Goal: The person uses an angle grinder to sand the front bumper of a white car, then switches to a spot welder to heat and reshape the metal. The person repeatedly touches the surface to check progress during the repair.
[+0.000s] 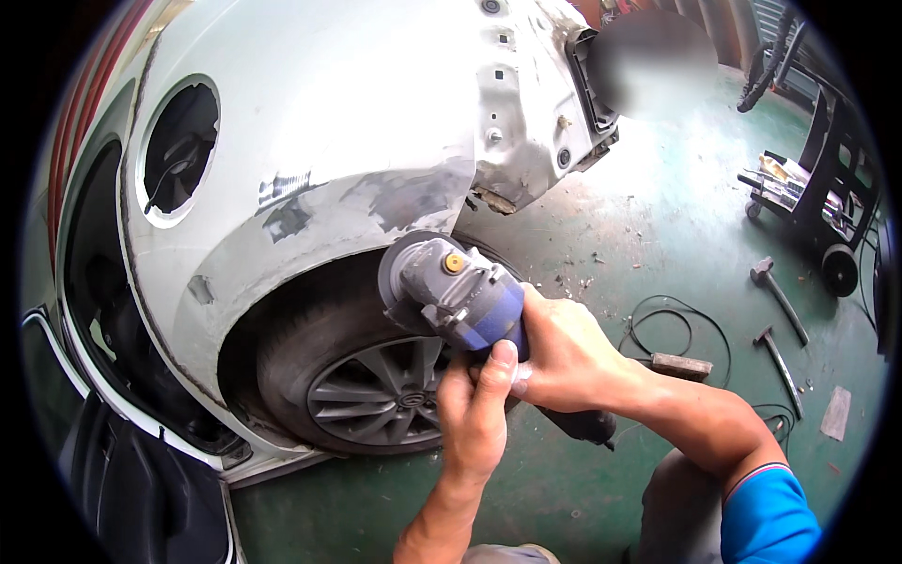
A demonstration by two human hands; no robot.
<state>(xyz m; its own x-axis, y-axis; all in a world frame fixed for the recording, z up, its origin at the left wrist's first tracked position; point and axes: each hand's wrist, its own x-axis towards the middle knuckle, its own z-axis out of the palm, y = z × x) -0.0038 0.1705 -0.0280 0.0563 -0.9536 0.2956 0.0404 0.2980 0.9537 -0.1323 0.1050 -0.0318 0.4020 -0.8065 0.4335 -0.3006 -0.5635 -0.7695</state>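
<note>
An angle grinder (pixel 479 305) with a blue body and a grey, dusty head is in both of my hands. My right hand (pixel 571 352) wraps round the body from the right. From below, my left hand (pixel 474 414) closes on it, thumb up against the blue housing; its other fingers are partly hidden. The grinder's round disc (pixel 391 273) is at the wheel arch edge of a white car body panel (pixel 329 103); whether it touches cannot be told. Bare, sanded grey patches (pixel 409 195) show above the arch. Behind the grinder is the car's wheel (pixel 376 395).
Two hammers (pixel 782 301) lie on the green floor (pixel 583 470) at right, near a block (pixel 681 367) and a looped black cable (pixel 691 305). A black wheeled cart (pixel 832 179) stands far right. An open car door (pixel 122 479) is lower left. Debris litters the floor.
</note>
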